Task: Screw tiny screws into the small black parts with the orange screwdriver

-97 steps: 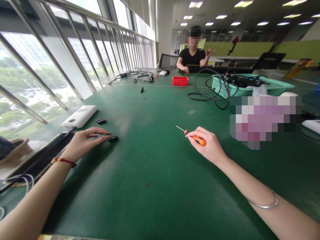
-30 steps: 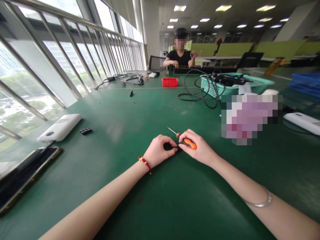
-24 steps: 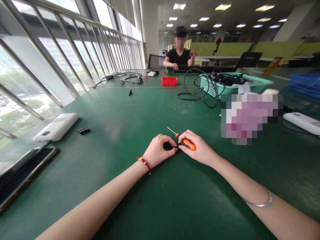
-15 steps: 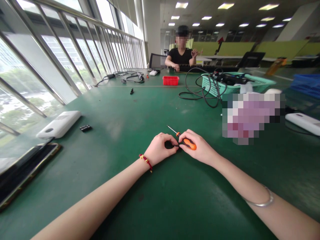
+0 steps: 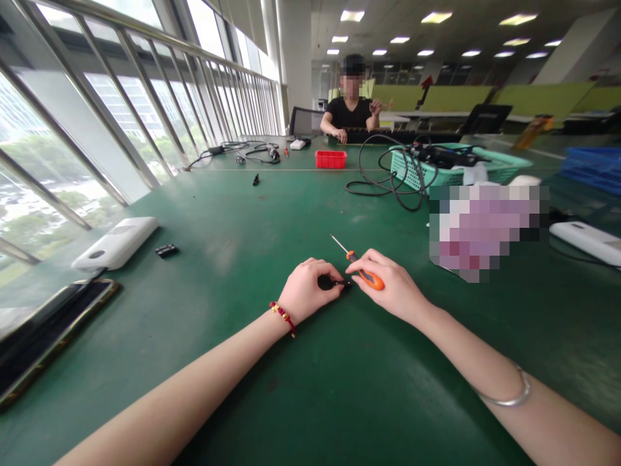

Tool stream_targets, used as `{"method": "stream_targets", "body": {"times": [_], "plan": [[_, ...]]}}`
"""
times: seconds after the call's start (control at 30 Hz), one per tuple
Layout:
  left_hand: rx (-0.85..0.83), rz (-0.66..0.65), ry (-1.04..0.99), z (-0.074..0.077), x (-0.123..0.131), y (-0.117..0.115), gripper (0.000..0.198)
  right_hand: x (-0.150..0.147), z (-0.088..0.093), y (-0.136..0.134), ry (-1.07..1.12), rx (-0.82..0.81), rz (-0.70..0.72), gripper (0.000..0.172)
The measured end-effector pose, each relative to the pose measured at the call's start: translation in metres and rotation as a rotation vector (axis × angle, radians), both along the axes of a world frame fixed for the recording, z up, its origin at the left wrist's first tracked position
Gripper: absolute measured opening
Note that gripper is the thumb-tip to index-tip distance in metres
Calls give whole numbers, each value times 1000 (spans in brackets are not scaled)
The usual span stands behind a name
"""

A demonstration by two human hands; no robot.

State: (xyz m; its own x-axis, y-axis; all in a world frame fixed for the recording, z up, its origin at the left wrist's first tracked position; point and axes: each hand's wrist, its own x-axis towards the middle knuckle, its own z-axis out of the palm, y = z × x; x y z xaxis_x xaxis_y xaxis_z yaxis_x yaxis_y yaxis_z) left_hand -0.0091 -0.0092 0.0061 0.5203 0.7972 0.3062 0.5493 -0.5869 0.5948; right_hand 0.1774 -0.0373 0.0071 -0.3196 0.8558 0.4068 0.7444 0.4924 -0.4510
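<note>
My left hand (image 5: 310, 288) is closed, pinching a small black part (image 5: 342, 283) between thumb and fingertips just above the green table (image 5: 272, 401). Most of that part is hidden by the fingers, so its kind does not show. In my right hand (image 5: 388, 281) lies a screwdriver (image 5: 372, 279) with an orange and dark grey handle. Its thin metal shaft points up and to the left, away from the black part. The right thumb and forefinger are close to the black part, with a small gap between.
A small black piece (image 5: 167, 250), a white power bank (image 5: 116, 243) and a phone (image 5: 53, 343) lie at left. Farther off are a red tray (image 5: 330, 159), black cables (image 5: 383, 184) and a turquoise basket (image 5: 410, 171). Across the table sits a person (image 5: 350, 113).
My right hand has shifted slightly to the right, away from the black part, and the screwdriver moved with it. The left hand keeps its pinch in nearly the same place.
</note>
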Motion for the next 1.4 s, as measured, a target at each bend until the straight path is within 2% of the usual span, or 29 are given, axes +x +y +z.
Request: {"method": "stream_targets", "body": {"times": [0.07, 0.13, 0.33, 0.43, 0.5, 0.67, 1.17, 1.4], "plan": [[26, 13, 10, -1, 0, 0, 6, 0, -3, 2, -79, -4, 7, 15], [49, 37, 23, -1, 0, -1, 6, 1, -3, 3, -56, 30, -8, 17], [97, 125, 95, -1, 1, -3, 7, 2, 16, -9, 234, 271, -58, 16], [116, 136, 118, 0, 1, -4, 7, -1, 25, -19, 365, 413, -171, 4], [125, 136, 122, 0, 1, -4, 7, -4, 28, -24, 436, 453, -214, 5], [118, 140, 133, 1, 1, -4, 5, -8, 28, -26, 488, 421, -210, 9], [123, 139, 146, 0, 1, -4, 5, -12, 25, -29, 401, 377, -190, 10], [124, 141, 151, 0, 1, -5, 5, -12, 25, -29, 435, 426, -191, 9]]}}
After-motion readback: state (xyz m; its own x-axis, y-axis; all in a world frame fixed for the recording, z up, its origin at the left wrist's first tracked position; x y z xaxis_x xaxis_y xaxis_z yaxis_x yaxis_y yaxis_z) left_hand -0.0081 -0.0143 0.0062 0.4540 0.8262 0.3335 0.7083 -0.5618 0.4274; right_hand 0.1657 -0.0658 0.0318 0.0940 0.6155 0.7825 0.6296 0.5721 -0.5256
